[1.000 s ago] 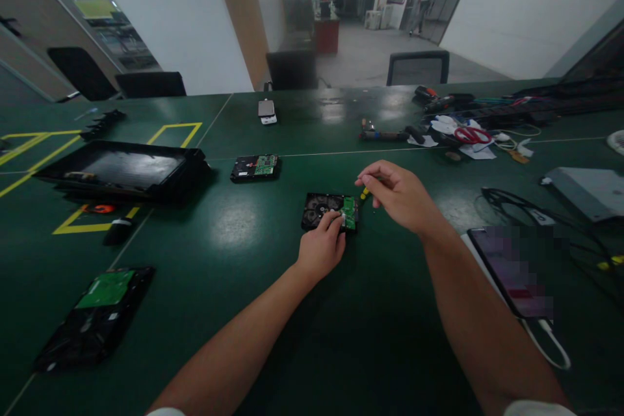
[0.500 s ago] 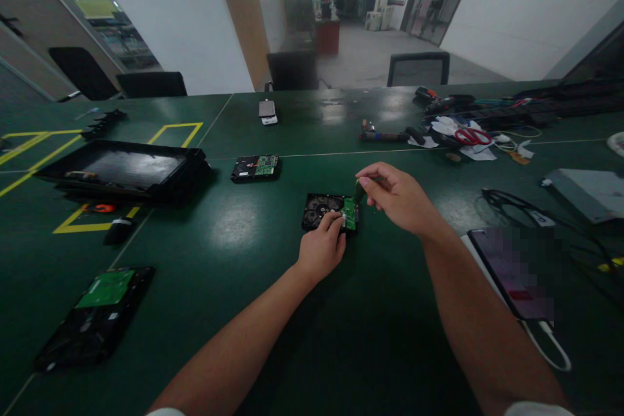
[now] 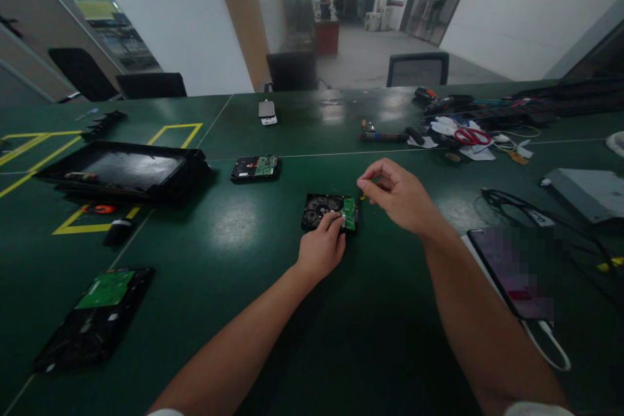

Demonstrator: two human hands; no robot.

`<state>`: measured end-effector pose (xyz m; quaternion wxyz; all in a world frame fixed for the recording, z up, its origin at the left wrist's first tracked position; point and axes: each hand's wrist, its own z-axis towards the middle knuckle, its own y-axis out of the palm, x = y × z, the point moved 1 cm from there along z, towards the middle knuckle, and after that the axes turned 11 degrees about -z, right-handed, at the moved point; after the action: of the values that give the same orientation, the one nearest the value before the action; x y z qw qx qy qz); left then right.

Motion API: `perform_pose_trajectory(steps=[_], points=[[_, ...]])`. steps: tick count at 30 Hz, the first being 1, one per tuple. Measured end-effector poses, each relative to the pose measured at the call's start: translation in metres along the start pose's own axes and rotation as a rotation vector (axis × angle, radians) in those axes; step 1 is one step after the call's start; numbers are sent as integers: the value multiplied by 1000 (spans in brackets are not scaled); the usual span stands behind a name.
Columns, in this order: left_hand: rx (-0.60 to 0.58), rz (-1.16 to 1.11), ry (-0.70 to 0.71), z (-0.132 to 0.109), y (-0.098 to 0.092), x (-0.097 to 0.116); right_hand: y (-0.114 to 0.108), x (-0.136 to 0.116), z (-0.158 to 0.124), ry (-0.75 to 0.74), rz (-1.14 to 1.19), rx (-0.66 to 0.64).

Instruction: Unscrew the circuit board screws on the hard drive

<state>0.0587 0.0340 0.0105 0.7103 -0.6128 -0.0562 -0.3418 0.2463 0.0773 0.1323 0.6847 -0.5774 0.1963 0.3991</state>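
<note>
A hard drive (image 3: 312,208) lies on the green table with its green circuit board (image 3: 350,207) facing up on the right. My left hand (image 3: 322,244) rests over its near edge, fingers bent and pressing on the board. Just right of and above the drive, my right hand (image 3: 392,198) is raised with thumb and forefinger pinched together. What the pinch holds is too small to make out. A small yellow bit (image 3: 363,196) shows below those fingertips, beside the drive.
Another hard drive (image 3: 256,168) lies farther back; a third drive (image 3: 92,318) is at near left. A black tray-like casing (image 3: 127,169) stands at left. A phone (image 3: 511,273) with a white cable, a grey metal box (image 3: 585,194) and red-handled scissors (image 3: 472,136) are at right.
My right hand has lifted slightly, and the dark object seen under its fingertips no longer shows there. My left hand and the drive stay in place.
</note>
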Motion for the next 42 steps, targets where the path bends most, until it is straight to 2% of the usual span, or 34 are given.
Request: perform_pose_trajectory(steps=[14,26,33,42], points=[[-18,-14,-7,0,-3,0,2,-1,1,45,50,-15],[-20,-11,-4,0,-3,1,-1,-2,0,6,-41,16],[-12,-4,3,0,-2,0,-5,-4,0,22,-153,113],[-23,-6,-8,0,-2,1,-3,-2,-2,38,-117,46]])
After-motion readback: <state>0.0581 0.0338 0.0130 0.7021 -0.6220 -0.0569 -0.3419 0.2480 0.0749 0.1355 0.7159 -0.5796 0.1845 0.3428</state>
